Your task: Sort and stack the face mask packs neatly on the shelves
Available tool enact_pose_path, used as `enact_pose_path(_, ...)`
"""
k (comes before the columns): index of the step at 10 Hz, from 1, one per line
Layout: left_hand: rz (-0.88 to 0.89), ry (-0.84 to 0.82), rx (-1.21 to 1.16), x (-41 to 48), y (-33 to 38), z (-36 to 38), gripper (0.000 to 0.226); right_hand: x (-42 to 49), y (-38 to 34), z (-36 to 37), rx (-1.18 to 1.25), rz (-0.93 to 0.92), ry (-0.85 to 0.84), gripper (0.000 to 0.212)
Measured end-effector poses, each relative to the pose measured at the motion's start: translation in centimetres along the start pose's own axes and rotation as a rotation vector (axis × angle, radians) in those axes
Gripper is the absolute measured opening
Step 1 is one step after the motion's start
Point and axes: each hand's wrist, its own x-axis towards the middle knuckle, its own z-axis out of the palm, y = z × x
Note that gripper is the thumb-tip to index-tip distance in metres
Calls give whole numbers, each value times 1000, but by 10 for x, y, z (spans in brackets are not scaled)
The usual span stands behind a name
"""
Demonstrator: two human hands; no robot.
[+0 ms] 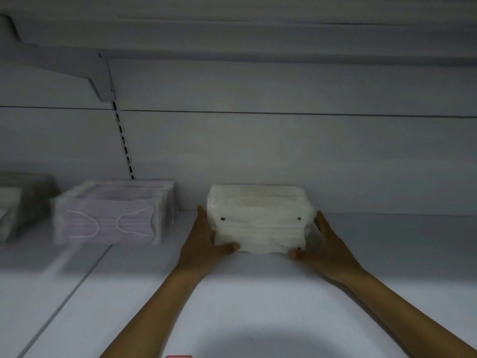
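A stack of white face mask packs (259, 218) stands on the white shelf (232, 293), close to the back wall. My left hand (206, 241) lies flat against the stack's left side, with the thumb on its front lower edge. My right hand (325, 244) presses the right side the same way, thumb at the front corner. The fingers of both hands are straight. A stack of lilac mask packs (111, 215) sits to the left, and a grey stack (23, 202) is at the far left edge.
The back panel carries a slotted upright (124, 140) and a bracket (100, 81) under an upper shelf (258, 34). A seam in the shelf runs diagonally at the left. A small red object (179, 356) shows at the bottom edge.
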Motion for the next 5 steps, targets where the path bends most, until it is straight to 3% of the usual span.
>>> enact_pose_path(1,11,-9,-28,-1,3,-2,135,1,-2,3,-1,-63,20,109)
enact_pose_path(2,39,-19,-31,-2,7,-3,149,0,-2,5,-63,-118,-2,106)
enact_pose_path(4,50,-34,-13,-3,7,-4,121,0,-9,8,-36,-84,-10,106)
enact_pose_path(5,62,17,-15,-5,11,-4,131,-1,-8,7,-6,-34,28,115)
